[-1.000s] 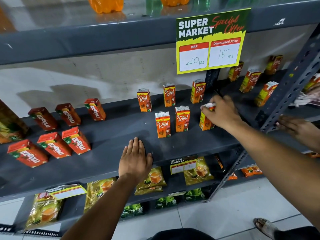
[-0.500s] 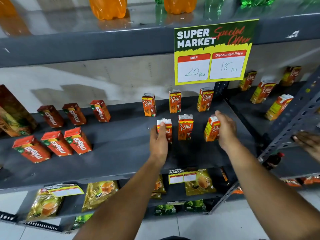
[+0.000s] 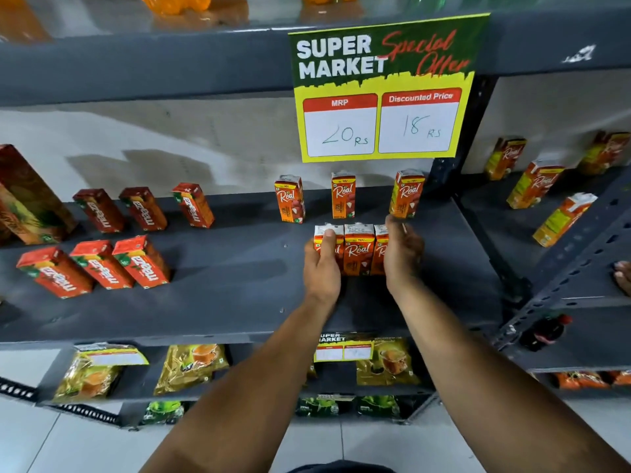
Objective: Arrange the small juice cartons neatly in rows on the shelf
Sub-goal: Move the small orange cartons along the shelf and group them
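Three small orange juice cartons (image 3: 357,250) marked "Real" are pressed side by side into a tight front row, upright, toward the right end of the grey shelf (image 3: 222,295). The left carton of the row is gripped by the left hand (image 3: 322,264), whose thumb lies up its front face and whose fingers are curled round its side. The right carton is cupped from the right by the right hand (image 3: 401,254), partly curled, with the fingers against the carton's side; the middle carton is touched by neither hand and its "Real" label can be read in full, with "10/-" printed near its top.

Behind them, near the shelf's back edge, three more "Real" cartons (image 3: 343,195) are set upright and spaced apart. Toward the left end of the shelf, red cartons labelled "maaza" (image 3: 140,262) are laid in two rows of three, tilted.

A green and yellow sign (image 3: 382,87) is hung from the shelf above; "SUPER MARKET" and "Special Offer" are printed on it, with "MRP" over a handwritten "20 Rs" and "Discounted Price" over "18 Rs". More "Real" cartons (image 3: 534,187) are seen on the neighbouring shelf to the right.
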The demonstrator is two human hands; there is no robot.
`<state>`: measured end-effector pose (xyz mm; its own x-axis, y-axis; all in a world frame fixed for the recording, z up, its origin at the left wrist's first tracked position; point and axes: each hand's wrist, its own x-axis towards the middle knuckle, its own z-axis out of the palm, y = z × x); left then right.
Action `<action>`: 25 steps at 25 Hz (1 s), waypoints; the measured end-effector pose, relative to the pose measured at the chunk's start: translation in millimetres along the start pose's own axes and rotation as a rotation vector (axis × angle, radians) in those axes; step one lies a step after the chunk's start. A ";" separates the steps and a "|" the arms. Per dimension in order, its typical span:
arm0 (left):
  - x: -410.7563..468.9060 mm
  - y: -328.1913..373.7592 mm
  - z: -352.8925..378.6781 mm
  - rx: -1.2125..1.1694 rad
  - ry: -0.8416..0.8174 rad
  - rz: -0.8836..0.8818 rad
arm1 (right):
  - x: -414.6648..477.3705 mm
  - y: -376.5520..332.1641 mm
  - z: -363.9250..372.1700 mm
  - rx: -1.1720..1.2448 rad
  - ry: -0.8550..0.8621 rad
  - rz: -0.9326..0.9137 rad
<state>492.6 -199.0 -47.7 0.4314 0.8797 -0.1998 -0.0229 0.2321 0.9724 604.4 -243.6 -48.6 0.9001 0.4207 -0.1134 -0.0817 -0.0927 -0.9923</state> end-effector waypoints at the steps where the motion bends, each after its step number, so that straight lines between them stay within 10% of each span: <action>1: 0.9 -1.0 -0.7 0.011 -0.002 -0.002 | 0.4 1.8 -0.9 -0.019 -0.022 -0.011; 25: -56.3 -43.7 1.0 -0.081 -0.138 -0.058 | -33.3 32.8 -89.2 0.297 -0.246 -0.013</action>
<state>470.2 -259.0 -78.9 0.5534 0.8001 -0.2315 -0.0642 0.3181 0.9459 610.0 -341.1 -73.0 0.7752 0.6275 -0.0728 -0.2234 0.1645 -0.9608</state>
